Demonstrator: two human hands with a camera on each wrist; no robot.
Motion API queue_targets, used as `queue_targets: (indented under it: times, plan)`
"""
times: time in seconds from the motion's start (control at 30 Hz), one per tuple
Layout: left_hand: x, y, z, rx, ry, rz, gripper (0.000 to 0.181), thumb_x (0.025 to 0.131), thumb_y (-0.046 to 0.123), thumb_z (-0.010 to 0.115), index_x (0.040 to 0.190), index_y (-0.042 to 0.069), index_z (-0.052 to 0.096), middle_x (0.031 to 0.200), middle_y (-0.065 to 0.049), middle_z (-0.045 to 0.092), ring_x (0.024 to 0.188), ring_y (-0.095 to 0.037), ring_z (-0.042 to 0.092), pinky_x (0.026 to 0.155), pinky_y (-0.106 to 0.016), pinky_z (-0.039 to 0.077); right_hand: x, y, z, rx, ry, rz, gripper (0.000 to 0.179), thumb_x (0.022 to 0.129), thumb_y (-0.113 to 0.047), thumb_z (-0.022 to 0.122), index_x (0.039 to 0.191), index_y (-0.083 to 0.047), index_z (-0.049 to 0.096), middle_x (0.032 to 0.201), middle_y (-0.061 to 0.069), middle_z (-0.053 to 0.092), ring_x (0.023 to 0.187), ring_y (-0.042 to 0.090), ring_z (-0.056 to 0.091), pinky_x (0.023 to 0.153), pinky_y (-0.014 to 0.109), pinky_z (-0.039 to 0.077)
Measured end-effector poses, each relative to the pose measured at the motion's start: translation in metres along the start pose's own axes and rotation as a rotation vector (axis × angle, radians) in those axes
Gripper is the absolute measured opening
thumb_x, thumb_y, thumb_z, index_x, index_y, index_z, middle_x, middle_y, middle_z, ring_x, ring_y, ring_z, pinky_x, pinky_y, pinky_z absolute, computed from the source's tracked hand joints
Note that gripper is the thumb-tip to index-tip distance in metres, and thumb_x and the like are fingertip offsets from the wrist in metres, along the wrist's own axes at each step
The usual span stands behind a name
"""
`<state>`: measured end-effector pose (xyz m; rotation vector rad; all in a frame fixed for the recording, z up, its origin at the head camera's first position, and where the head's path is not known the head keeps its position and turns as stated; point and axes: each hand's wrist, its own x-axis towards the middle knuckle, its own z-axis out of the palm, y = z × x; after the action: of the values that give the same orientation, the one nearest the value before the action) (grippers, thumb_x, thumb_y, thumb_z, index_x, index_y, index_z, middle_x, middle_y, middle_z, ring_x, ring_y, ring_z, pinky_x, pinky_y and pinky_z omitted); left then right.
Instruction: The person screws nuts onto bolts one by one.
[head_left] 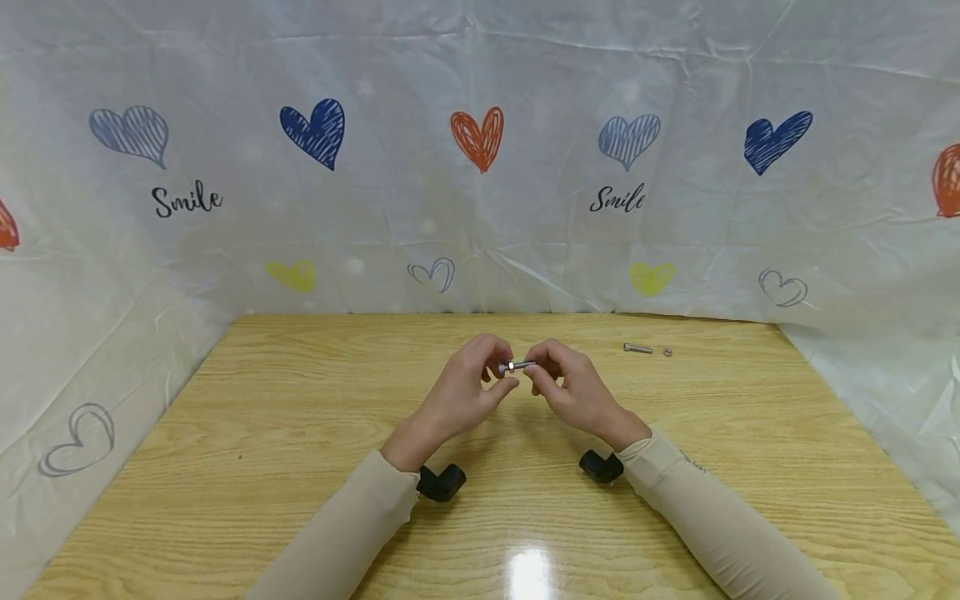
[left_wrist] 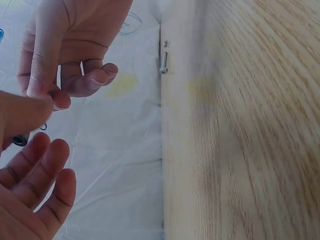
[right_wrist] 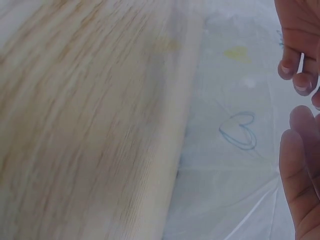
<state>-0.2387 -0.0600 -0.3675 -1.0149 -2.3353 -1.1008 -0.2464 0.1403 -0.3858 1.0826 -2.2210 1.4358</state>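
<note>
My right hand [head_left: 577,390] pinches the threaded end of a metal bolt [head_left: 522,364] between thumb and fingertips, above the table. The bolt lies nearly level, its head pointing left, and a nut [head_left: 512,367] sits on its shank close to the head. Around the head end is my left hand [head_left: 468,387], thumb and fingers apart with the nut showing between them. In the left wrist view, the left thumb covers part of the bolt, while the dark socket of the bolt head [left_wrist: 20,140] shows below it. The right wrist view catches only fingers [right_wrist: 295,185] at its edge.
A second bolt [head_left: 638,347] lies on the wooden table [head_left: 300,433] at the back right, with a loose nut [head_left: 667,352] just right of it. Behind the table hangs a white sheet [head_left: 525,225] printed with hearts. Black wrist mounts [head_left: 442,483] stick out below the sleeves.
</note>
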Motion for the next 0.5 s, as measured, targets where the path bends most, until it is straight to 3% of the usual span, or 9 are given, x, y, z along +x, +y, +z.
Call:
queue_targets:
  times: [0.17,0.27,0.37,0.5]
  plan:
    - [-0.0006,-0.0003,0.0000,0.012,0.008,0.027,0.014,0.089,0.006,0.068,0.095,0.008,0.056,0.089,-0.001,0.055,0.077,-0.017,0.055,0.064,-0.035,0.051,-0.0007,0.0005,0.0000,0.001,-0.005,0.000,0.004,0.097,-0.009,0.056,0.100,-0.011,0.058,0.080,-0.003,0.060,0.061,0.022,0.059,0.050,0.027,0.046]
    - [-0.0015,0.0012,-0.0004,0.022,0.004,-0.009,0.005,0.094,0.014,0.062,0.093,0.010,0.058,0.088,0.001,0.055,0.076,-0.012,0.052,0.064,-0.030,0.049,-0.0010,0.0004,-0.0003,-0.006,-0.006,0.000,0.004,0.098,-0.011,0.055,0.100,-0.009,0.058,0.080,-0.004,0.059,0.061,0.017,0.059,0.051,0.028,0.047]
    - [-0.0020,0.0017,-0.0006,0.021,0.003,-0.043,0.012,0.098,0.021,0.057,0.092,0.011,0.060,0.089,0.001,0.055,0.076,-0.010,0.050,0.064,-0.028,0.049,-0.0008,0.0005,-0.0003,-0.007,-0.008,0.002,0.006,0.098,-0.011,0.054,0.100,-0.008,0.058,0.080,-0.004,0.059,0.061,0.016,0.059,0.052,0.028,0.047]
    - [-0.0013,0.0005,-0.0007,0.011,0.006,-0.050,0.015,0.093,0.023,0.065,0.097,0.009,0.060,0.092,-0.001,0.056,0.078,-0.016,0.054,0.065,-0.034,0.050,-0.0003,0.0009,0.0002,0.002,-0.010,0.002,0.004,0.098,-0.011,0.055,0.100,-0.010,0.058,0.080,-0.003,0.059,0.062,0.022,0.059,0.051,0.027,0.047]
